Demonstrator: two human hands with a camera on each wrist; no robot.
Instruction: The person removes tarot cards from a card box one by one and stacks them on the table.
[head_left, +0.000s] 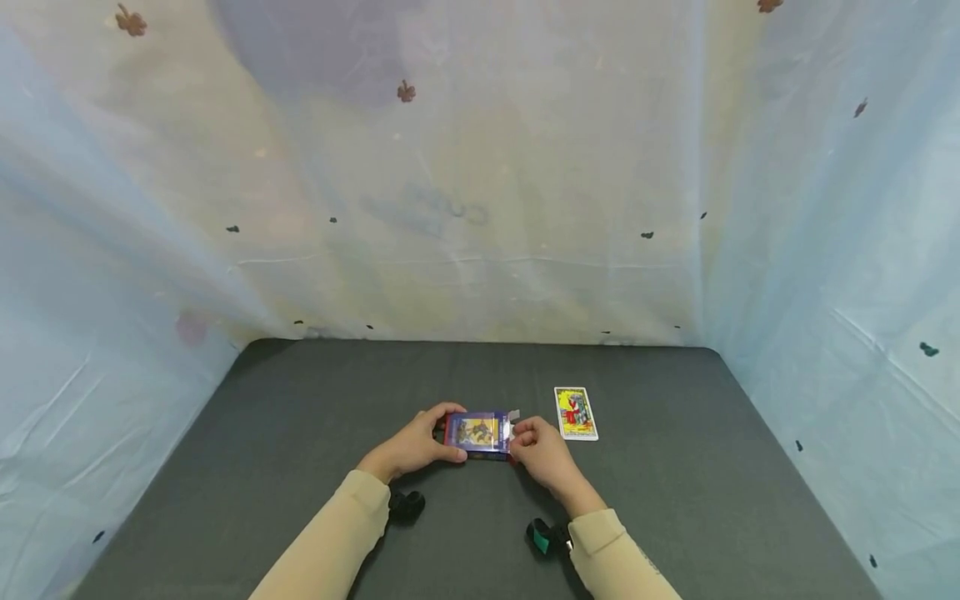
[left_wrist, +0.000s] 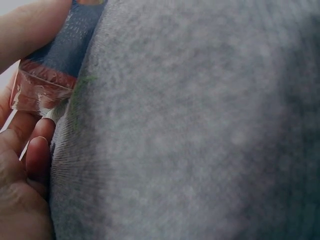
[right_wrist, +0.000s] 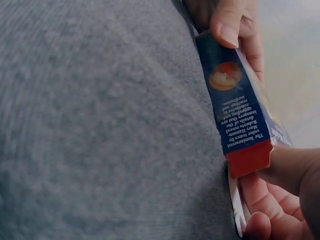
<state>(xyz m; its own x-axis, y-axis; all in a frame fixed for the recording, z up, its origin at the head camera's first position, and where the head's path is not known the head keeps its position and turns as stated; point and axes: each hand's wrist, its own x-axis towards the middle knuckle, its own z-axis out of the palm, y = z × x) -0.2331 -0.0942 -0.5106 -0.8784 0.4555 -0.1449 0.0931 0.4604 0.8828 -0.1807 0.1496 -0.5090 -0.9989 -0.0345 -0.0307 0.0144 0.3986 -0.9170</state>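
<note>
A blue-purple card box with a golden picture on its face lies flat on the dark table between the hands. At its left end my left hand grips it, thumb on the near side and fingers on the far side. Clear plastic wrap shows at that end in the left wrist view. My right hand has its curled fingers and thumb at the box's right end, pinching there. In the right wrist view, a white flap stands out from the red end, against the fingers. The box's inside is hidden.
A yellow illustrated card, perhaps the top of a stack, lies face up to the right of the box. Pale patterned sheeting hangs behind and along both sides of the grey table. Black straps sit at the wrists.
</note>
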